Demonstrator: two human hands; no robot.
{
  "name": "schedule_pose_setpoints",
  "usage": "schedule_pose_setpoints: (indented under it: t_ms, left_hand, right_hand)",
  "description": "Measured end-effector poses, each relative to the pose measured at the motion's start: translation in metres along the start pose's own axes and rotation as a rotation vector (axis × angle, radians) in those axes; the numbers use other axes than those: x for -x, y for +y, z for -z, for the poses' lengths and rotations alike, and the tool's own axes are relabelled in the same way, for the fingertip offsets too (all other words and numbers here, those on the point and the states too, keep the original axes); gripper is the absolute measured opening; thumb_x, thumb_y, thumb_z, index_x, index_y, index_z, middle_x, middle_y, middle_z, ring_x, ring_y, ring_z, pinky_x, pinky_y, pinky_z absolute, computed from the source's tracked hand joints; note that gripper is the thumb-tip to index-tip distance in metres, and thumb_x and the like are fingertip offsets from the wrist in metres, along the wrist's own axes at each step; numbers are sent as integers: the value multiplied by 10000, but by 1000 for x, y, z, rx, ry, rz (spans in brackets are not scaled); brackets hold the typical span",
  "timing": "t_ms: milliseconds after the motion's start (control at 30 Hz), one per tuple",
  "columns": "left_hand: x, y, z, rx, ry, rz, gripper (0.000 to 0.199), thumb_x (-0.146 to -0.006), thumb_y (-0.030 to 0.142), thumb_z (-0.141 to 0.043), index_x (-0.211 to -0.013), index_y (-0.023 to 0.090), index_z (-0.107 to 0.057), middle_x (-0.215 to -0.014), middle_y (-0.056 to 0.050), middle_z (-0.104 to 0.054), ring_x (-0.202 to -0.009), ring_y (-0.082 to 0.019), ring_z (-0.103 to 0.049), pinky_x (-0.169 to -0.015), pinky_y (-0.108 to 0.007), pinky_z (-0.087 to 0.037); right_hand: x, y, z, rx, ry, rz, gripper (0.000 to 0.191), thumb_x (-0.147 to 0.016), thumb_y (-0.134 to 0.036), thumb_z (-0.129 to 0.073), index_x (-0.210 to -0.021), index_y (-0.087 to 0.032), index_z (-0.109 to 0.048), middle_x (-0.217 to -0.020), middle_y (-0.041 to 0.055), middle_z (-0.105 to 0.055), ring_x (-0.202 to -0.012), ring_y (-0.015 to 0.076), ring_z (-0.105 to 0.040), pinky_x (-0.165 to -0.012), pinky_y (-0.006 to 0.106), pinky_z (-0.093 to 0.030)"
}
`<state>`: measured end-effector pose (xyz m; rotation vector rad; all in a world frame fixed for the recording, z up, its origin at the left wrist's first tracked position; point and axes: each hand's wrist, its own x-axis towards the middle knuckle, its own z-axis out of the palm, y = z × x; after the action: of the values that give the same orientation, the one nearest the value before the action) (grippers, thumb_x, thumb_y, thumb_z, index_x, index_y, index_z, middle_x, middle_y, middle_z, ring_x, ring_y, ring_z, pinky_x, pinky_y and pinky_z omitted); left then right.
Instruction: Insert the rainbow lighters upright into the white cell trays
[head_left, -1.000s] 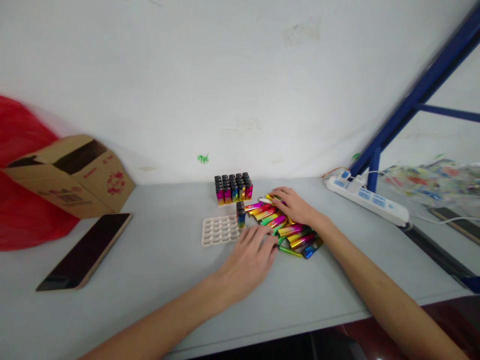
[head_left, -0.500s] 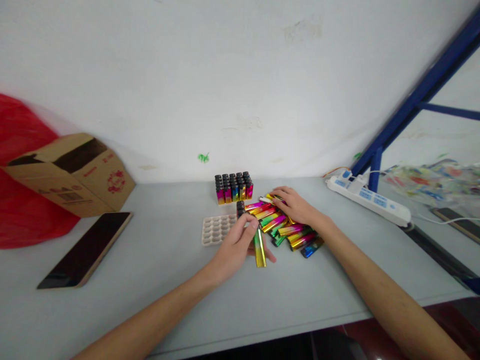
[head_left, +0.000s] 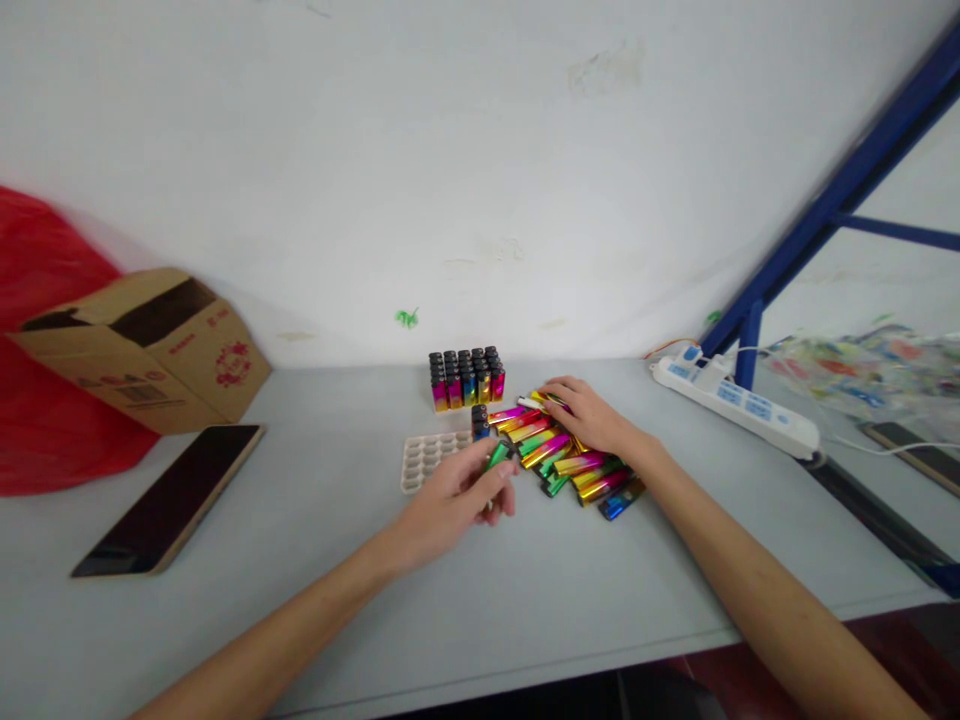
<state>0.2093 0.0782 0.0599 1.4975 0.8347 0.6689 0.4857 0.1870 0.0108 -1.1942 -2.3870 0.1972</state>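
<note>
Desk: grey, against white wall.
Left hand: fingers pinch green lighter near cavity tray.
Right hand: over lighter pile; finger closure cannot be told.
Handling: pinch firmly; avoid bumping upright lighters.

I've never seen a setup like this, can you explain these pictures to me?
There's no machine here: a person works with two bare hands. Every picture comes from one camera worn on their head, looking forward and down. The left hand holds a green lighter. The right hand rests on a loose pile of shiny, multicolored lighters. On the gray table, a white tray with small cells lies by the left hand, and a block of upright lighters stands behind. To the left are a cardboard box and a dark-screened phone or tablet; a white power strip lies on the right.
</note>
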Motion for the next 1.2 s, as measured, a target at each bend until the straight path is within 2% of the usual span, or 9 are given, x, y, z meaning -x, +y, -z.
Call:
schedule_pose_setpoints:
  t_ms: [100, 233, 467, 633, 833, 1100, 1200]
  left_hand:
    - [7, -5, 10, -197, 120, -44, 343, -1015, 524, -475, -910, 201, -528, -683, 47, -492, -606, -119, -437, -565, -246, -346]
    - [11, -12, 21, -479, 263, -77, 453, -995, 536, -483, -689, 202, -452, -652, 44, -391, -617, -126, -372, -564, -262, -274]
    - [12, -7, 29, -725, 424, -104, 450, -918, 438, -496, -556, 208, -360, -547, 43, -342, -551, -117, -326, -565, -278, -219]
    - [11, -8, 30, -742, 433, -83, 392, -899, 409, -460, -573, 213, -364, -543, 47, -365, -550, -120, -354, -567, -271, -232]
    - [9, -11, 30, -704, 421, -30, 403, -926, 453, -425, -608, 205, -422, -599, 35, -440, -593, -131, -403, -588, -268, -265]
    - [14, 1, 31, -682, 453, -181, 407, -976, 490, -523, -686, 207, -480, -715, 18, -526, -672, -153, -482, -637, -275, -351]
    - [14, 0, 32, -609, 453, -130, 368, -1001, 499, -504, -770, 213, -501, -715, 26, -532, -667, -154, -495, -616, -271, -362]
  right_hand:
    - [0, -1, 1, -6, 2, -6, 367, -1078, -374, -421, -1297, -188, -649, -1299, 166, -666, -1252, 302, -596, -1123, 520, -461]
    - [0, -3, 2, 0, -4, -14, 376, -1081, -379, -413, -1306, -189, -646, -1308, 164, -662, -1265, 303, -589, -1132, 522, -455]
    - [0, -1, 0, -19, 6, -19, 378, -1079, -409, -413, -1314, -231, -650, -1297, 140, -671, -1244, 306, -600, -1125, 552, -460]
    - [1, 1, 0, -17, -3, -27, 393, -1078, -419, -411, -1311, -214, -651, -1309, 155, -662, -1253, 307, -593, -1128, 549, -457]
    - [1, 1, 0, -13, -4, -20, 402, -1080, -413, -403, -1308, -191, -648, -1312, 170, -655, -1257, 308, -591, -1130, 548, -456]
    - [1, 1, -1, -17, 16, -8, 385, -1083, -421, -411, -1297, -212, -652, -1311, 153, -657, -1232, 293, -601, -1112, 530, -474]
    - [0, 0, 0, -18, 15, -6, 395, -1082, -417, -405, -1292, -199, -659, -1300, 165, -663, -1231, 304, -600, -1109, 536, -474]
